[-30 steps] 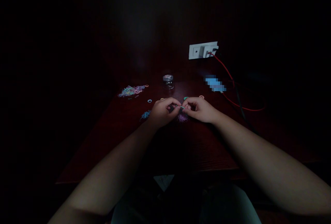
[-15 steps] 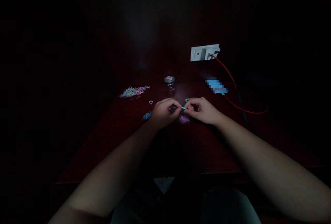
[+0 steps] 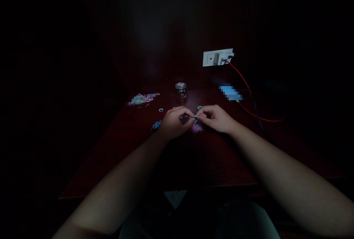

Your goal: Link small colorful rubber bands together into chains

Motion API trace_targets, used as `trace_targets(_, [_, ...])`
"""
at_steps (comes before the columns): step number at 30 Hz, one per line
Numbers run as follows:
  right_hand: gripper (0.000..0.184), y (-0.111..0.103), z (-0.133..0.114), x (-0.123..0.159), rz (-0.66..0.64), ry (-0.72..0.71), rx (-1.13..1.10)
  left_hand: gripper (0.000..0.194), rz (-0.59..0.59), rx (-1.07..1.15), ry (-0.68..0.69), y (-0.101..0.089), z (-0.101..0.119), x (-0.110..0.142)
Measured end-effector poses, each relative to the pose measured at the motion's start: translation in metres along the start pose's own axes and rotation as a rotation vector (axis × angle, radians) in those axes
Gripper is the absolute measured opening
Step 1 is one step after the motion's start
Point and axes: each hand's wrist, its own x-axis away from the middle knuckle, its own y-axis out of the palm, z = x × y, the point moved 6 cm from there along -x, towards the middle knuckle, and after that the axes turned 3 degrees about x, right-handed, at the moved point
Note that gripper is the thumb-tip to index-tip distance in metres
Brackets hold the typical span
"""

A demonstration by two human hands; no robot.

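Note:
Between my fingertips is a small green elastic band, gripped from both sides above the table. My left hand pinches it from the left, thumb and forefinger together. From the right, my right hand pinches its other side. Just below the fingertips lies a pile of purple bands. A pile of blue bands is partly covered by my left hand. More green bands lie behind my right fingers, partly hidden. One light blue band rests alone beyond my left hand.
A heap of mixed-colour bands lies at the table's far left. A clear lidded jar stands at the back. To the right lies a blurred-out phone on a red cable from the wall socket.
The green band has changed shape: it spanned the gap between my fingertips, and now shows as two short green bits there. My hands have barely moved.

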Motion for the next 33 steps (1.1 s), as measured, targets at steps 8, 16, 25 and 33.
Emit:
trace_targets(8, [0.024, -0.001, 0.002, 0.000, 0.011, 0.005, -0.011, 0.009, 0.010, 0.035, -0.121, 0.001, -0.010, 0.000])
trace_targets(16, [0.021, -0.001, -0.002, 0.000, 0.016, -0.003, -0.006, 0.011, -0.086, 0.105, -0.154, 0.012, -0.015, 0.002])
trace_targets(25, [0.020, 0.001, -0.004, 0.000, 0.020, 0.000, -0.021, 0.006, -0.148, 0.082, -0.226, 0.014, -0.017, 0.005])
trace_targets(33, [0.020, 0.001, 0.000, 0.000, 0.012, 0.005, -0.031, 0.005, -0.116, 0.135, -0.234, 0.013, -0.016, 0.004])
